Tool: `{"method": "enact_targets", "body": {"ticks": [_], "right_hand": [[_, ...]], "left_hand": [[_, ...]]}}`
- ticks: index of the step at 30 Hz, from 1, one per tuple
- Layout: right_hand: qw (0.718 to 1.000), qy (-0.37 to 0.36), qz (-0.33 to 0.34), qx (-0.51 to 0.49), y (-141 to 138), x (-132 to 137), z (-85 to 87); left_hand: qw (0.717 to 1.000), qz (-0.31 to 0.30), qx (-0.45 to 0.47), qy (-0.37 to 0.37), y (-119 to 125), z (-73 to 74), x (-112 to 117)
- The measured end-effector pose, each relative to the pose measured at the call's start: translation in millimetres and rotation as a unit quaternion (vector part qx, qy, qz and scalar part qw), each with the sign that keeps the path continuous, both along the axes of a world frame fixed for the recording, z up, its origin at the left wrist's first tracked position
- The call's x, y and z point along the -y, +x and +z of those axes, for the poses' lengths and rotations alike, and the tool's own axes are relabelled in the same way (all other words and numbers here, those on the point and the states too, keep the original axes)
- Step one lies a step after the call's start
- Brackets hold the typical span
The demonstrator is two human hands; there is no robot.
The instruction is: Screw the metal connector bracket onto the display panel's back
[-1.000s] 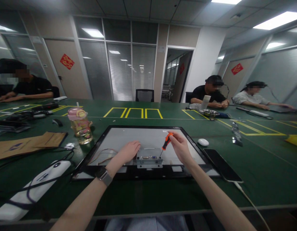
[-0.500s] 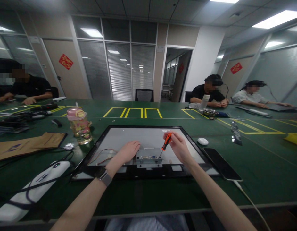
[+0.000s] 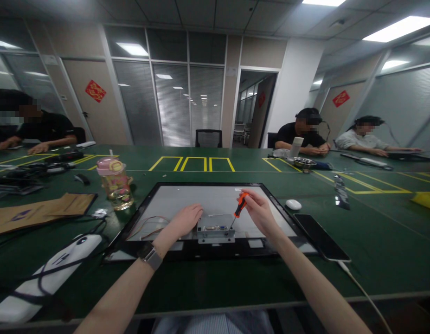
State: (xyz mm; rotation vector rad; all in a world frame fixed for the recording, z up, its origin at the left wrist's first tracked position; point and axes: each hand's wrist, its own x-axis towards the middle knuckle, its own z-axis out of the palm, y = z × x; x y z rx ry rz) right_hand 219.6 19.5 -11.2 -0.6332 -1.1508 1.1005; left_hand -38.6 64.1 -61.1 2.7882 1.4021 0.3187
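Orange screwdriver (image 3: 240, 207) gripped by right hand (image 3: 259, 214) fingers; left hand (image 3: 185, 219) flat, open, steadying metal bracket (image 3: 215, 228).

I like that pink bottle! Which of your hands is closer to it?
Left. The left hand rests on the panel, a short way right of the pink bottle. The right hand, holding the screwdriver, is farther right.

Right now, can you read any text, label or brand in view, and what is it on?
No text can be read.
Red door signs: gold characters, too blurred.
Brown paper bag: dark logo, unreadable.
White power bank: only a lightning mark.
Pink bottle: print too small.
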Motion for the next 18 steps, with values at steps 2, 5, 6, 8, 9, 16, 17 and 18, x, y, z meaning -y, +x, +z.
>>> {"method": "enact_targets", "body": {"ticks": [2,5,6,8,9,16,17,18], "right_hand": [[1.000,0.005,0.008,0.005,0.4,0.1,0.4],[1.000,0.017,0.025,0.006,-0.7,1.8,2.7],[0.999,0.020,0.027,0.008,-1.3,2.6,3.6],[0.999,0.025,0.027,0.014,-2.3,3.9,4.8],[0.999,0.029,0.027,0.017,-2.6,4.2,4.9],[0.997,0.033,-0.038,0.058,0.8,-1.7,-4.4],[0.996,0.033,-0.053,0.064,1.5,-2.9,-5.9],[0.995,0.035,-0.067,0.071,2.0,-3.7,-7.0]], "left_hand": [[1.000,-0.002,0.000,0.002,-0.4,-0.2,-0.3],[1.000,0.006,0.000,0.004,-0.2,0.9,0.6],[1.000,0.008,0.001,0.004,0.0,1.4,1.1],[1.000,0.007,0.000,0.005,0.4,2.4,2.1],[1.000,0.006,0.000,0.004,0.6,2.6,2.3],[1.000,0.009,0.013,-0.002,0.4,1.0,0.4],[1.000,0.008,0.012,-0.001,0.5,1.1,0.5],[1.000,0.007,0.011,-0.001,0.6,1.3,0.5]]}}
